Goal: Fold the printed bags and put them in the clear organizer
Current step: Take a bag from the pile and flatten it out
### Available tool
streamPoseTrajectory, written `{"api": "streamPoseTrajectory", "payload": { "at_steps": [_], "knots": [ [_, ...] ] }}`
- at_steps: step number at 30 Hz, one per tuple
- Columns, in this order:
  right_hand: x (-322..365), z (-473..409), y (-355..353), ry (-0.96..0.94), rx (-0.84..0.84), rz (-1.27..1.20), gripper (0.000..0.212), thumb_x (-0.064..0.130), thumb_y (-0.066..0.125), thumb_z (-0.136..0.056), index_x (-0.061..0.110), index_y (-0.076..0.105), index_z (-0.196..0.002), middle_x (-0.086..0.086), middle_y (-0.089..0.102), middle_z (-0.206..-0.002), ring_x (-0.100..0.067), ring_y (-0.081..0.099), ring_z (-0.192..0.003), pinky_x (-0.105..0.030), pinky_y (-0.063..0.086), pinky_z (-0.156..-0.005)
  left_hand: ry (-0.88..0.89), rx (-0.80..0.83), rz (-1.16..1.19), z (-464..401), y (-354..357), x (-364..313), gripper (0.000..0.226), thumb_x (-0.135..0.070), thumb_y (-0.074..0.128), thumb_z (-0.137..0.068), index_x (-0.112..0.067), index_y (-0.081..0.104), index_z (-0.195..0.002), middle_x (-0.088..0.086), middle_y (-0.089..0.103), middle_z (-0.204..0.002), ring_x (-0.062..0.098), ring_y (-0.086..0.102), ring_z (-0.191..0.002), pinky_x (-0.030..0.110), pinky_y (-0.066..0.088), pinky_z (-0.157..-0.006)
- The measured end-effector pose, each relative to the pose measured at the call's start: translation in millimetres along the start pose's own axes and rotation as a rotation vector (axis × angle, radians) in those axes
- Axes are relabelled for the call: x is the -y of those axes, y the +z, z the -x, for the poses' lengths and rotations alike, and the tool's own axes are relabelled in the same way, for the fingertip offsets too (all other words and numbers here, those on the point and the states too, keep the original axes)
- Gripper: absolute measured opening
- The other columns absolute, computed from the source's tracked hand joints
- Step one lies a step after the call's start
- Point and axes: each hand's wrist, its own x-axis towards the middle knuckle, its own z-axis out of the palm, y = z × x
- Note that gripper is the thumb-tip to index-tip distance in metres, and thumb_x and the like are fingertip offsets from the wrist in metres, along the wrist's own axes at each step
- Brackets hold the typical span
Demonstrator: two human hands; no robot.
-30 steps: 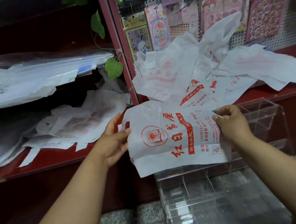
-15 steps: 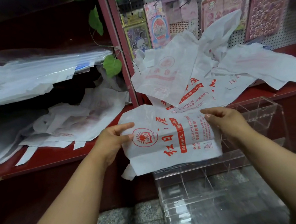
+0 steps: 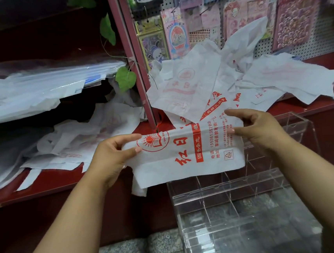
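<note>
left hand (image 3: 111,154): left edge of printed bag (image 3: 187,155) is pinched between thumb and fingers. bag is held stretched between both hands, top folded over. right hand (image 3: 258,129): right edge is pinched likewise. clear organizer (image 3: 247,210) is seen below and right of it.

Two hands, left hand (image 3: 112,158) and right hand (image 3: 258,131), hold one printed bag (image 3: 187,155). One clear organizer (image 3: 249,206) stands below. The loose bags (image 3: 209,85) piled on the shelf overlap too much to count.
</note>
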Motion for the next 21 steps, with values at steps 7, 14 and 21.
{"api": "streamPoseTrajectory", "payload": {
  "at_steps": [7,14,21],
  "knots": [
    [6,-2,-3,-0.242,-0.02,0.667,0.017,0.016,0.065,-0.089,0.019,0.071,-0.105,0.0,0.063,-0.109,-0.015,0.059,-0.1,-0.029,0.051,-0.087,0.104,-0.151,-0.253,6,-6,-7,0.015,-0.015,0.074,-0.085,-0.029,0.075,-0.087,-0.006,0.073,-0.086,0.01,0.065,-0.074,0.04,0.06,-0.064],
    [8,-4,6,-0.228,-0.159,0.422,0.02,0.027,0.049,-0.098,0.018,0.062,-0.085,-0.002,0.062,-0.098,-0.019,0.06,-0.091,-0.023,0.045,-0.073,0.248,-0.259,-0.271,-1,-6,-5,0.019,-0.021,0.061,-0.095,-0.019,0.067,-0.076,-0.013,0.057,-0.098,0.013,0.059,-0.086,0.035,0.049,-0.079],
    [2,2,24,-0.235,-0.298,0.399,0.029,0.034,0.039,-0.102,0.01,0.053,-0.093,-0.01,0.064,-0.087,-0.03,0.062,-0.081,-0.041,0.049,-0.067,0.294,-0.435,-0.33,5,22,-1,0.023,-0.035,0.042,-0.103,-0.02,0.049,-0.087,-0.007,0.059,-0.08,0.006,0.053,-0.072,0.022,0.04,-0.06]
  ]
}}
